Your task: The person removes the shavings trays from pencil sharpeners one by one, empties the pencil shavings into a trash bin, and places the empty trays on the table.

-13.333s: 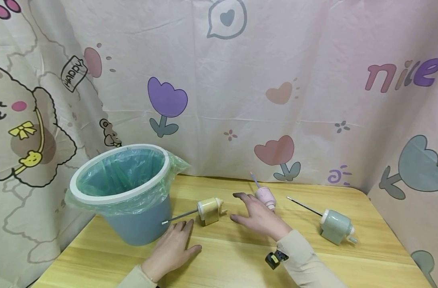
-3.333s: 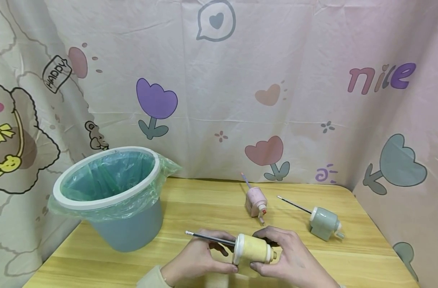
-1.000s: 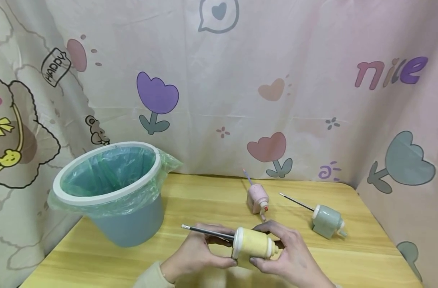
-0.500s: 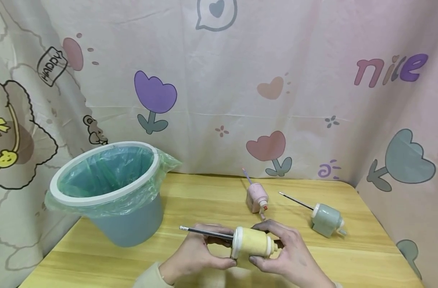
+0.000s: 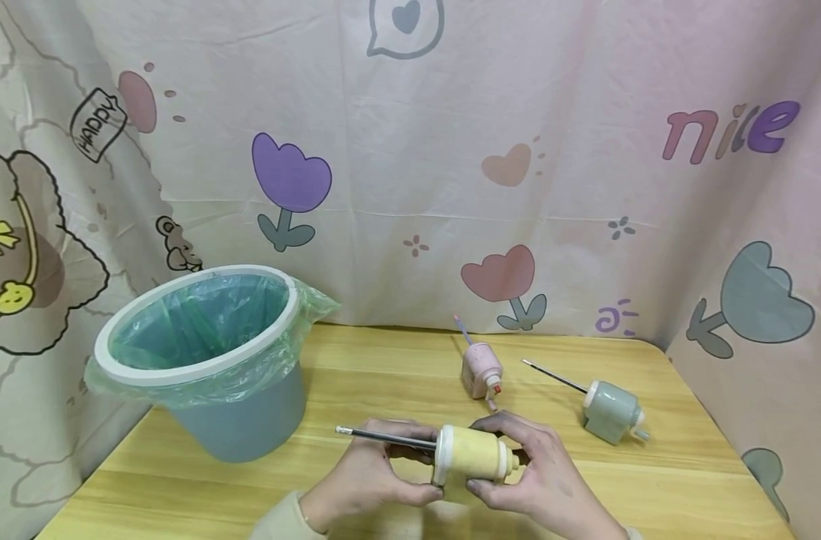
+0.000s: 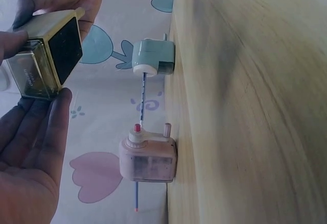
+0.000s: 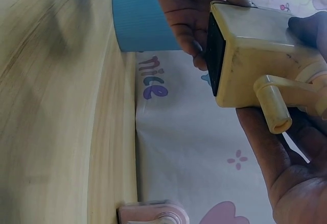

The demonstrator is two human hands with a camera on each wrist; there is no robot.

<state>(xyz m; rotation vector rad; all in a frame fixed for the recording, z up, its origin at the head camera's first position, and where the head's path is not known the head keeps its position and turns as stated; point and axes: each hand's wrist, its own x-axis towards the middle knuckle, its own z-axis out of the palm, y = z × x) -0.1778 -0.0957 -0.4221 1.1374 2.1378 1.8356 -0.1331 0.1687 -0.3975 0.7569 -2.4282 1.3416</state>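
A yellow crank pencil sharpener (image 5: 474,454) is held between both hands above the front of the table, a dark pencil (image 5: 386,437) sticking out of its white front toward the left. My left hand (image 5: 363,476) grips the front end, thumb below and fingers behind. At the crank end, my right hand (image 5: 542,480) grips the body between thumb and fingers. The left wrist view shows the sharpener's clear shavings drawer (image 6: 34,73) and black base (image 6: 65,49). From the right wrist, the crank handle (image 7: 273,106) shows, with no finger on it.
A blue bin (image 5: 248,427) with a white rim and green liner stands at the left of the table (image 5: 383,360). Behind the hands sits a pink sharpener (image 5: 482,369) with a purple pencil; a grey-green sharpener (image 5: 611,412) with a dark pencil is farther right. A printed curtain (image 5: 410,150) hangs behind.
The yellow sharpener, earlier standing on the table beside the bin, was picked up and brought to the front in both hands. Over the last second the hands have barely moved.
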